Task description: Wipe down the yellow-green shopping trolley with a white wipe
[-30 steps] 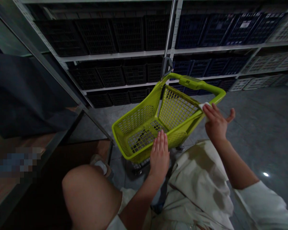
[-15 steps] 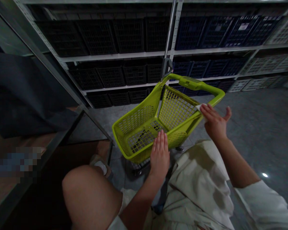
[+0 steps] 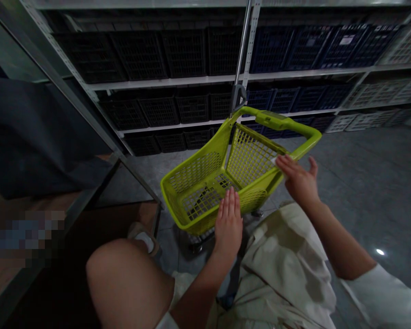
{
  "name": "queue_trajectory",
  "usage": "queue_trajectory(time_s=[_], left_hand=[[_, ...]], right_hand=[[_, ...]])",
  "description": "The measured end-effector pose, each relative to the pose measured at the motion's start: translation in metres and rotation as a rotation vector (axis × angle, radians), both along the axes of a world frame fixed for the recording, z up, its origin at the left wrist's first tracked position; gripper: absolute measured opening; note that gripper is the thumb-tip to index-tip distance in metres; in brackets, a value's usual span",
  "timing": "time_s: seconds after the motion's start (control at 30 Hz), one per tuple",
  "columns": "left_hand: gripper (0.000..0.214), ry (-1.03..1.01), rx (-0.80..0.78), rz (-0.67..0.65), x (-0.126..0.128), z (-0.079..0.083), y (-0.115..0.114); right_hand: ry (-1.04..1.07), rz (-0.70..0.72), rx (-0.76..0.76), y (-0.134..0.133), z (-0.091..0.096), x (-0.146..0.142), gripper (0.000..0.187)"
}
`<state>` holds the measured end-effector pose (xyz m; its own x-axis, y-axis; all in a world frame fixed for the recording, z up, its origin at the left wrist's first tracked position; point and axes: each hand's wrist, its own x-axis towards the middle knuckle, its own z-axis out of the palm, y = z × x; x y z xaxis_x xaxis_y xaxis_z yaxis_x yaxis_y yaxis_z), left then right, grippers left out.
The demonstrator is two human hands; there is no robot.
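A small lime-green plastic shopping cart (image 3: 198,180) stands on the floor in front of me. My left hand (image 3: 229,219) lies flat against its near rim, fingers stretched and together. My right hand (image 3: 296,180) presses a small white cloth (image 3: 276,161) onto the cart's right upper rim with straight fingers, thumb apart. The cart's basket looks empty. Its green handle (image 3: 281,122) rises at the far side.
Metal shelving (image 3: 178,82) with several dark and blue plastic crates runs along the back; white crates (image 3: 380,91) sit at the right. A slanted metal shelf post (image 3: 89,107) and dark cloth (image 3: 37,137) are at the left. My bare knee (image 3: 126,283) is in the foreground. Grey floor lies to the right.
My right hand with the white cloth has slid down and left along the cart's right rim. My left hand has stayed in place.
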<state>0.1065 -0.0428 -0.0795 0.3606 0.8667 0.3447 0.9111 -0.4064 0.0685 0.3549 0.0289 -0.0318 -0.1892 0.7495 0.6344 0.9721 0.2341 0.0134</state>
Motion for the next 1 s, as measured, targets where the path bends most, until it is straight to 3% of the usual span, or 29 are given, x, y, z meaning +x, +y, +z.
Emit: queue_trajectory(time_s=[0.07,0.13,0.23,0.3,0.37,0.43,0.57,0.67,0.77,0.83,0.9,0.97,1.0], left_hand=[[0.077,0.01,0.001,0.008,0.001,0.0,0.0],[0.077,0.012,0.005,0.011,0.001,-0.001,0.0],[0.076,0.01,0.015,0.004,0.001,-0.003,0.0],[0.076,0.004,0.018,0.001,0.0,-0.003,0.0],[0.077,0.0,0.016,-0.001,-0.001,-0.003,0.0],[0.078,0.0,0.009,-0.001,-0.002,-0.003,0.0],[0.078,0.011,0.007,0.006,0.0,-0.003,0.0],[0.076,0.018,0.014,0.014,0.002,-0.003,0.0],[0.075,0.021,0.021,0.013,0.003,-0.004,0.0],[0.077,0.023,0.021,0.013,0.003,-0.003,0.001],[0.079,0.022,0.015,0.018,0.002,-0.002,0.001],[0.079,0.023,0.005,0.02,0.002,-0.001,0.001],[0.079,0.025,0.0,0.02,0.002,-0.001,0.001]], right_hand=[[0.077,-0.136,0.05,0.007,0.001,0.007,0.059],[0.095,-0.129,0.034,-0.001,-0.009,-0.017,0.06],[0.052,0.08,-0.08,-0.029,-0.031,-0.076,0.069],[0.009,0.254,-0.16,-0.043,-0.038,-0.097,0.074],[-0.059,0.385,-0.208,-0.043,-0.034,-0.088,0.08],[-0.11,0.378,-0.192,-0.03,-0.021,-0.054,0.083],[0.006,-0.02,0.018,0.0,-0.002,0.011,0.071],[0.07,-0.102,0.042,-0.004,-0.013,-0.011,0.068],[0.023,0.088,-0.067,-0.029,-0.034,-0.071,0.072],[-0.044,0.262,-0.134,-0.04,-0.038,-0.096,0.069],[-0.108,0.354,-0.176,-0.037,-0.031,-0.09,0.068],[-0.127,0.298,-0.174,-0.023,-0.017,-0.056,0.067],[-0.103,0.205,-0.139,-0.013,-0.009,-0.035,0.064]])
